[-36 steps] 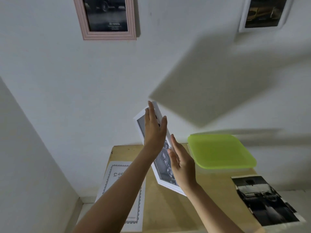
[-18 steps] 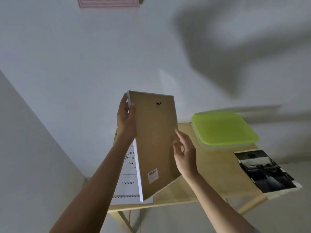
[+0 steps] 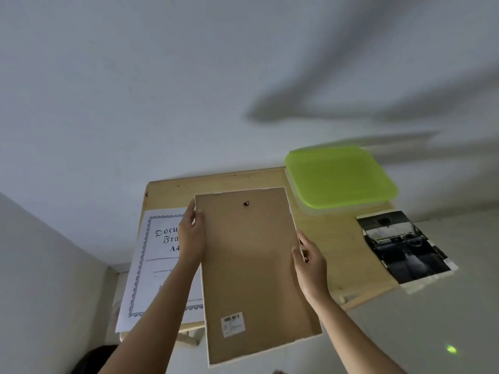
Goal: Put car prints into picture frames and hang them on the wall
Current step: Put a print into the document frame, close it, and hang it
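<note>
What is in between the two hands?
The frame, its brown back facing the camera. The left hand grips its left edge, the right hand its right edge. The head view shows it.

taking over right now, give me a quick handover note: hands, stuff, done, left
The left hand grips the picture frame by its left edge; the right hand grips its right edge.
It is held above the table, brown back to the camera, hanger hook at the top.
A loose car print lies at the table's right edge, the paper insert on the left, a green-lidded box at the back.
Done: the insert is out; whether a print is inside cannot be seen.
Left: hang this frame, then frame and hang the loose print.
</note>
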The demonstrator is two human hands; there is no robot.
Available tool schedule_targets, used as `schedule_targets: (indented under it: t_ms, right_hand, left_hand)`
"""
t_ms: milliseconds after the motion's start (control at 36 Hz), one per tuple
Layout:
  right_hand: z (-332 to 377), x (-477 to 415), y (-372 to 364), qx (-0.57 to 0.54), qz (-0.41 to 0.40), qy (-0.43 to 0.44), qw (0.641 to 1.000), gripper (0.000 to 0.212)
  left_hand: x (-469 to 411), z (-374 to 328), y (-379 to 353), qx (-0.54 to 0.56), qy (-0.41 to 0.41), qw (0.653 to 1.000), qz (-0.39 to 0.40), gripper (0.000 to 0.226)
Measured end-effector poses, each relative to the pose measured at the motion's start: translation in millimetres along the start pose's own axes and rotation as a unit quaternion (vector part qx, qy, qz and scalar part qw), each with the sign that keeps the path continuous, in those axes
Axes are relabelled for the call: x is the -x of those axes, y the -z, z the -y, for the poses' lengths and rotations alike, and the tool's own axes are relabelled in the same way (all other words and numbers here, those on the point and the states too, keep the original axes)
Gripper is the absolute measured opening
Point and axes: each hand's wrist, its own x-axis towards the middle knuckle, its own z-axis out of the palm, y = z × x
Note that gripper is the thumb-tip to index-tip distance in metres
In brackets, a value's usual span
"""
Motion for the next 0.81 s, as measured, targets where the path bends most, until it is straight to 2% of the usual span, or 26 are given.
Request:
schedule_targets:
  t_ms: [111, 250, 389, 611, 806]
  right_hand:
    - [-24, -7, 6, 0.033, -0.002, -0.019, 0.999, 0.041]
    - [-45, -17, 10, 0.08, 0.014, -0.03, 0.996, 0.042]
    - [-57, -28, 12, 0.122, 0.033, -0.01, 0.992, 0.042]
    - [-66, -44, 15, 0.196, 0.059, 0.074, 0.976, 0.039]
    - [-71, -51, 16, 0.213, 0.095, 0.069, 0.97, 0.038]
  left_hand:
    - [-9, 38, -19, -0.107, 0.027, 0.994, 0.015, 0.05]
    - [-6, 54, -38, -0.167, 0.064, 0.984, 0.015, 0.044]
    - [-11, 65, -49, -0.176, 0.078, 0.981, 0.011, 0.044]
    - [-24, 73, -58, -0.217, 0.068, 0.974, 0.024, 0.045]
    - [-23, 84, -61, -0.244, 0.088, 0.965, 0.029, 0.047]
